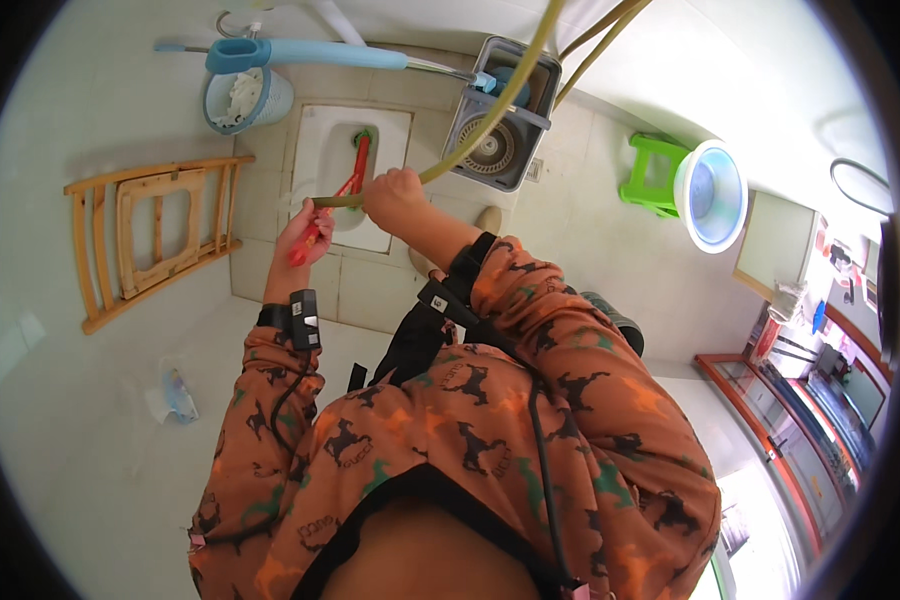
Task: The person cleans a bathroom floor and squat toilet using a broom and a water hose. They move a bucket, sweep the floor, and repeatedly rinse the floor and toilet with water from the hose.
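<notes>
My left hand [308, 236] is closed around the handle of a red brush [361, 165]. The brush slants into the white squat toilet [315, 130], its green tip low in the bowl. My right hand [398, 198] grips a yellow-green hose [480, 130] that curves down from the upper edge. The hose's free end sticks out past my right fist and reaches my left fingers, over the near part of the toilet; whether those fingers also pinch it is unclear.
A grey mop bucket [492, 110] stands right of the toilet, with a blue-handled mop [340, 54] lying across it. A blue wastebasket [278, 97] is at the far left. A folded wooden frame [160, 235] leans left. A green stool [652, 175] and pale basin [711, 196] are at right.
</notes>
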Available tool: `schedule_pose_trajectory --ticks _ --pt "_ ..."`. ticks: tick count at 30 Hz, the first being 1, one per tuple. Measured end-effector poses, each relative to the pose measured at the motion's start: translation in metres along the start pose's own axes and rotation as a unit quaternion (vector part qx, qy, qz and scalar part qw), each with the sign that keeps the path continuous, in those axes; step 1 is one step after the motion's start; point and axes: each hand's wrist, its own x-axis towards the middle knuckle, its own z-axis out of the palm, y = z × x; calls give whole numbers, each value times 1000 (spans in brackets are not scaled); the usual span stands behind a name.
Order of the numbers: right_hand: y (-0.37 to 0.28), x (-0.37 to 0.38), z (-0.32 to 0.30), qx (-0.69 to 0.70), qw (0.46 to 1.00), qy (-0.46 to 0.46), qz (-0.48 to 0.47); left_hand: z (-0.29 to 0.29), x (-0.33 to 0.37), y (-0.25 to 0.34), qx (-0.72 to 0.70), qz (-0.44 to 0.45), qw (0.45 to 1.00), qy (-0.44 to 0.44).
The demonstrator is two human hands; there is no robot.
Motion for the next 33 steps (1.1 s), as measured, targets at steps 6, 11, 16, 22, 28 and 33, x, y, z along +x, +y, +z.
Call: schedule_pose_trajectory --ticks 6,11,16,22,28,33 --pt "-2 -12 -14 95 995 39 10 32 44 -25 141 50 986 77" --pt "80 -49 -9 242 902 253 -252 46 62 20 110 -14 992 57" --pt "222 -85 58 337 899 -61 272 66 68 43 157 -88 971 157" --pt "353 2 141 188 930 92 302 74 77 74 171 -99 966 164" --pt "417 117 228 83 941 101 311 91 84 95 174 -108 962 181" --pt "450 150 231 79 940 11 333 116 105 98 149 -120 963 189"
